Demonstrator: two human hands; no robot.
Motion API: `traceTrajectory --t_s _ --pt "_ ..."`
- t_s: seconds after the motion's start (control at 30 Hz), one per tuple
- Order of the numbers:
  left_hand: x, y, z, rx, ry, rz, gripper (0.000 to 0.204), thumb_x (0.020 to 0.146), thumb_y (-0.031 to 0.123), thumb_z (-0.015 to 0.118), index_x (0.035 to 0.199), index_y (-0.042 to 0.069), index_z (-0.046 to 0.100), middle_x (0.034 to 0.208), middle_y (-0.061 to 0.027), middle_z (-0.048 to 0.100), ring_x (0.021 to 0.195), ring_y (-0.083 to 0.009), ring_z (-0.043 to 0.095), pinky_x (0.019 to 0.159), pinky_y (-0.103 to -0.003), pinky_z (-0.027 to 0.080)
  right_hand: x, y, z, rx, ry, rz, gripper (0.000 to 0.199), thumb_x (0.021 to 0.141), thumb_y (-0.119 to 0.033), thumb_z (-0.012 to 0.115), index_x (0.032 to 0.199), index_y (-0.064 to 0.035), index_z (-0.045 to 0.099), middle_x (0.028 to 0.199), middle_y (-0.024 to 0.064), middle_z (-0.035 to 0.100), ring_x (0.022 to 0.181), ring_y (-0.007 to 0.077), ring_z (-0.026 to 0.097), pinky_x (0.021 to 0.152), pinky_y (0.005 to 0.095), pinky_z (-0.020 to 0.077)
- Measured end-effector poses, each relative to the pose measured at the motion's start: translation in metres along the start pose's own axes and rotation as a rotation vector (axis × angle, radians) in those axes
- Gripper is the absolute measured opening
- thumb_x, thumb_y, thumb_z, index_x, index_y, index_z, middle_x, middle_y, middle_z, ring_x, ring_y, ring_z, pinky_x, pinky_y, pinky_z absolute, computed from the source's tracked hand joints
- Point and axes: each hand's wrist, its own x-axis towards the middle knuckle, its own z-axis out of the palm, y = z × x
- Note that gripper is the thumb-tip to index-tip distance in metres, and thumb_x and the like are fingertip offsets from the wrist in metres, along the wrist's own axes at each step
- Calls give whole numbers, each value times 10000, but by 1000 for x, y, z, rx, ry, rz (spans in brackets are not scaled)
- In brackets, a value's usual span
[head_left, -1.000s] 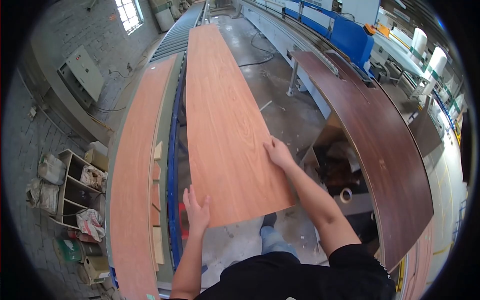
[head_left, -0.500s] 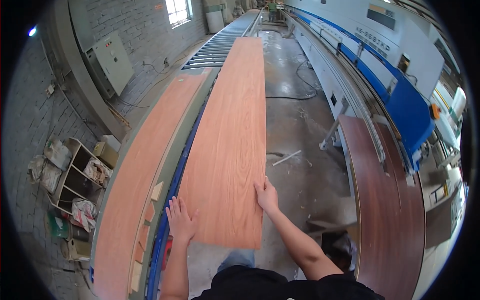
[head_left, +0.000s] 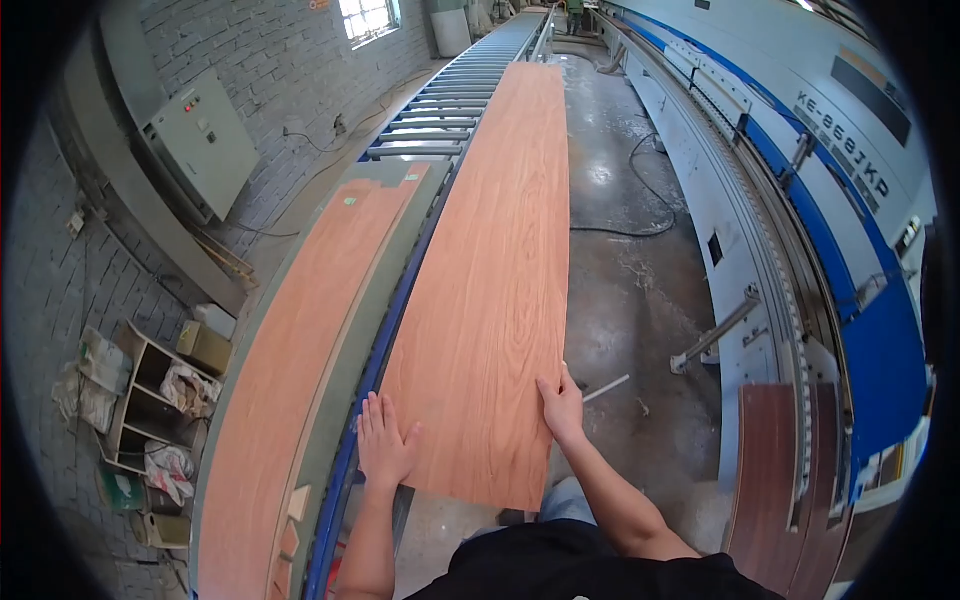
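A long reddish wood-grain board stretches away in front of me, its near end close to my body. My right hand grips its right edge near that end, thumb on top and fingers hidden underneath. At the left edge, my left hand lies flat with fingers stretched out, its thumb side against the board. Just left of this hand runs a blue rail. Past the rail, a second reddish board lies on a green-grey surface.
A roller conveyor runs ahead on the left. The long white and blue machine lines the right side, with dark red panels by its near end. A hose and a pale strip lie on the floor. A shelf stands far left.
I have moved forward along the conveyor with the board. The dark red panels and the loose floor strip are now nearer to me. Both hands keep their places on the board.
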Motion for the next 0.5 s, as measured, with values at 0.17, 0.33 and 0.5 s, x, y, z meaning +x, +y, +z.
traceTrajectory --t_s 0.17,0.33,0.5 --pt "159 42 15 -12 26 9 745 854 413 516 1406 -5 240 1475 -219 185 1365 -347 196 1111 -427 175 157 -44 18 398 -166 65 477 838 -85 603 1270 33 436 1177 124 570 1042 182 558 906 288 431" --pt "310 92 32 -41 31 25 743 843 370 560 1407 6 240 1468 -206 212 1353 -356 221 1099 -430 212 312 -63 35 424 -136 74 514 816 -42 622 1279 23 409 1189 131 553 1057 198 547 923 299 426" --pt "456 123 51 -24 42 19 741 840 382 557 1403 8 254 1461 -205 233 1347 -345 244 1092 -427 229 465 -58 60 429 -122 2 585 802 -54 651 1306 15 362 1192 143 542 1068 201 539 916 307 436"
